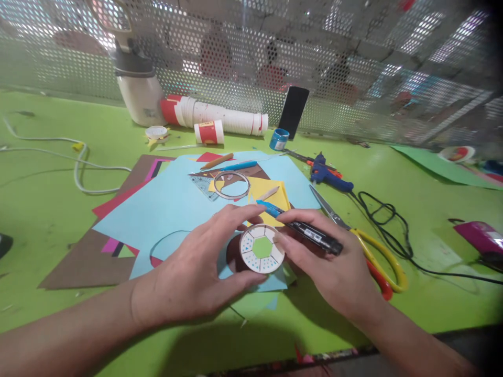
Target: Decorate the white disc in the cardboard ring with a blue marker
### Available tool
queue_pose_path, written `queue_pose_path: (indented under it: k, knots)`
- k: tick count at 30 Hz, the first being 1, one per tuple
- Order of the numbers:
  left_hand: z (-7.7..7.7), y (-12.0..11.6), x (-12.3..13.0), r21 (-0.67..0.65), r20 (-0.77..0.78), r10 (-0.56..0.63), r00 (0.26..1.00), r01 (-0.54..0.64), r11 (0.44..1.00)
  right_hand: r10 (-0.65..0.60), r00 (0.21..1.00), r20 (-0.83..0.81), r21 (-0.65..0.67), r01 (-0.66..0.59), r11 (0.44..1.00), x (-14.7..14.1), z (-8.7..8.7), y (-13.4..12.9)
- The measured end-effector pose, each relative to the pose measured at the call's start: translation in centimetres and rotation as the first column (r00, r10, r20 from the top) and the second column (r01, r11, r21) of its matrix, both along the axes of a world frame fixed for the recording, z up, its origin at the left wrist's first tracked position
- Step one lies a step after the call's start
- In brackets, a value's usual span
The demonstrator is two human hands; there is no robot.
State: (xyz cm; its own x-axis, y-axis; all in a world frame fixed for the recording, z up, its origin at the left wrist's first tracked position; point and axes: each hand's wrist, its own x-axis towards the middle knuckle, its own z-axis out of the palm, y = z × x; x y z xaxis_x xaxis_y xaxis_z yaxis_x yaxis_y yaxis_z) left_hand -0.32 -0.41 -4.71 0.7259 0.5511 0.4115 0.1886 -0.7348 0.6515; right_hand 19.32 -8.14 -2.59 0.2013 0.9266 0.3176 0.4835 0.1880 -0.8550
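Observation:
A round white disc has a green hexagon at its centre, black dividing lines and small blue dots in several sections. My left hand holds it by its edge between thumb and fingers. In my right hand lies a black marker with a blue front end pointing up and left; the thumb of this hand is at the disc's right edge. Below them lie light blue paper sheets and a yellow piece of paper. A clear ring rests just beyond the hands.
Yellow-handled scissors and a blue glue gun with a black cable lie at the right. Stacked paper cups, a blue jar, a phone and a white bottle stand or lie along the mesh screen. A white cable runs at the left.

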Motion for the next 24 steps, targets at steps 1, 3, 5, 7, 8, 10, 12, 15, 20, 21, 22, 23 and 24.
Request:
queue_pose_path:
  k: [1, 3, 5, 7, 8, 10, 12, 15, 20, 21, 22, 23, 24]
  knots:
    - [0.1, 0.1, 0.0, -0.002, -0.012, 0.005, 1.000, -0.005, 1.000, 0.005, 1.000, -0.016, -0.030, -0.005, 1.000, 0.1, 0.0, 0.0]
    - [0.2, 0.1, 0.1, -0.006, -0.022, 0.019, 1.000, -0.019, 1.000, 0.011, 0.999, -0.036, -0.067, -0.013, 0.998, 0.2, 0.0, -0.1]
    - [0.2, 0.2, 0.2, -0.005, -0.019, 0.004, 1.000, -0.004, 1.000, 0.014, 0.999, -0.047, -0.075, -0.018, 0.997, 0.2, 0.0, -0.1]
    - [0.2, 0.3, 0.3, -0.006, -0.011, -0.041, 0.999, 0.041, 0.999, 0.015, 0.998, -0.063, -0.077, -0.019, 0.997, 0.2, 0.0, -0.1]
    - [0.2, 0.3, 0.3, -0.009, -0.011, -0.061, 0.998, 0.061, 0.998, 0.014, 0.997, -0.070, -0.073, -0.019, 0.997, 0.1, -0.1, -0.1]
    - [0.2, 0.4, 0.4, -0.011, -0.006, -0.076, 0.997, 0.076, 0.997, 0.018, 0.998, -0.062, -0.058, -0.021, 0.998, 0.1, -0.1, -0.1]
    - [0.2, 0.5, 0.4, -0.013, -0.003, -0.074, 0.997, 0.074, 0.997, 0.025, 1.000, -0.018, -0.024, -0.026, 0.999, 0.2, -0.2, 0.0]
    - [0.0, 0.8, 0.5, -0.022, -0.003, -0.030, 1.000, 0.030, 0.999, 0.005, 1.000, -0.028, 0.060, -0.003, 0.998, 0.5, -0.2, 0.0]
    - [-0.2, 1.2, 0.7, -0.104, -0.060, 0.055, 0.997, -0.061, 0.993, 0.047, 0.961, -0.271, 0.221, 0.014, 0.975, 1.4, -0.1, -0.5]
    - [-0.2, 1.2, 0.7, -0.119, -0.070, 0.062, 0.996, -0.070, 0.990, 0.093, 0.952, -0.291, 0.233, -0.024, 0.972, 1.6, 0.0, -0.6]
    - [-0.1, 1.2, 0.8, -0.128, -0.075, 0.069, 0.995, -0.079, 0.989, 0.131, 0.946, -0.297, 0.229, -0.062, 0.972, 1.7, 0.0, -0.8]
    - [-0.1, 1.2, 0.8, -0.134, -0.080, 0.069, 0.994, -0.080, 0.988, 0.151, 0.944, -0.292, 0.203, -0.093, 0.975, 1.8, 0.1, -1.0]
    - [-0.1, 1.1, 0.8, -0.135, -0.084, 0.064, 0.994, -0.075, 0.988, 0.147, 0.949, -0.280, 0.157, -0.106, 0.982, 1.8, 0.1, -1.1]
